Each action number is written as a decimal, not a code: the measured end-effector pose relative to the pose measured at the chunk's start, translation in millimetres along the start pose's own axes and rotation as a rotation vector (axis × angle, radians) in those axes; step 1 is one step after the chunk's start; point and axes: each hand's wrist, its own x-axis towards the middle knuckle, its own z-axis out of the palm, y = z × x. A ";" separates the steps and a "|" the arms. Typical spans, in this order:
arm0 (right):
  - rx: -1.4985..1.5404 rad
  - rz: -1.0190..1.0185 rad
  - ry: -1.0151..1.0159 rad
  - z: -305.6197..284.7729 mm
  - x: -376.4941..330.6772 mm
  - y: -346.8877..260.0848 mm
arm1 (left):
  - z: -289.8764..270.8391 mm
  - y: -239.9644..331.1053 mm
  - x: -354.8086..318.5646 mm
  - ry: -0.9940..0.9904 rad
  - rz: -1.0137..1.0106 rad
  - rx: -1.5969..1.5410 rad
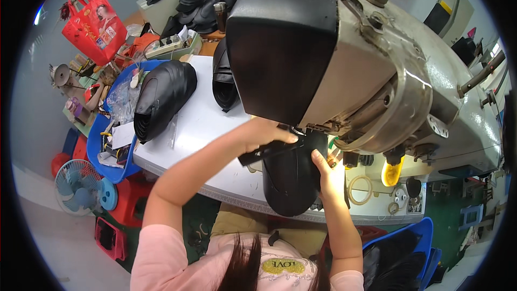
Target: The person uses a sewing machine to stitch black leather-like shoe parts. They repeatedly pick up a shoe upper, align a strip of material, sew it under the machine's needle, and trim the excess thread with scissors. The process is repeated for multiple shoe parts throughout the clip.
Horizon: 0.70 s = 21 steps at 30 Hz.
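Note:
A black leather shoe upper [291,183] lies under the head of a large industrial sewing machine [371,75], its rounded end toward me at the table's front edge. My left hand [266,133] grips the upper's far left part, thumb on top beside a dark flap. On the right side, my right hand [329,170] holds the upper with its thumb laid on the leather and the fingers partly hidden behind. A lamp glows brightly around that hand. The needle area is mostly hidden by the machine head and my left hand.
Nested black shoe uppers [164,97] rest on the white table [188,145] at left; another stack [223,78] stands behind. Left of the table are a blue basin [97,143], a fan [81,188] and a red bag [97,29]. A blue crate [425,234] holds black pieces at lower right.

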 end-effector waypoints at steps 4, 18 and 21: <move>0.045 0.020 0.150 11.1 -6.1 8.5 | -1.1 40.4 6.7 0.005 0.046 0.500; -0.046 -0.121 0.143 12.9 -7.0 13.0 | -12.8 42.9 16.5 -0.030 0.111 0.567; -0.029 -0.176 0.119 12.0 -5.7 14.0 | -13.0 43.7 19.2 -0.041 0.117 0.555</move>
